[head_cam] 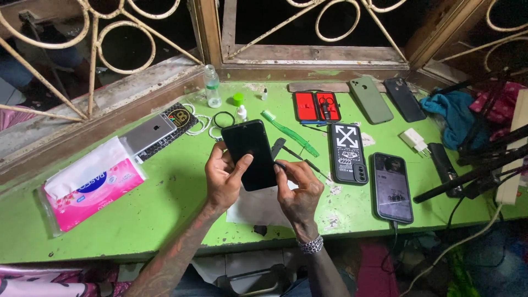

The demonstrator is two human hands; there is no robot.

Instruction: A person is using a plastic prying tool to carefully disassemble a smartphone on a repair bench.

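Observation:
My left hand [223,179] holds a black smartphone [251,148] upright over the green table [165,203], thumb resting on its dark screen. My right hand [300,190] pinches a thin dark tool [283,163] against the phone's right edge. A metal bracelet [311,245] sits on my right wrist. A white sheet of paper [256,209] lies on the table under both hands.
A pink tissue pack [88,184] lies at left, a silver phone [149,133] beside it. Behind are a clear bottle [212,85], a green toothbrush [290,133] and a red tool case [316,106]. Several phones lie at right, one charging [391,187]; cloths and cables crowd the far right.

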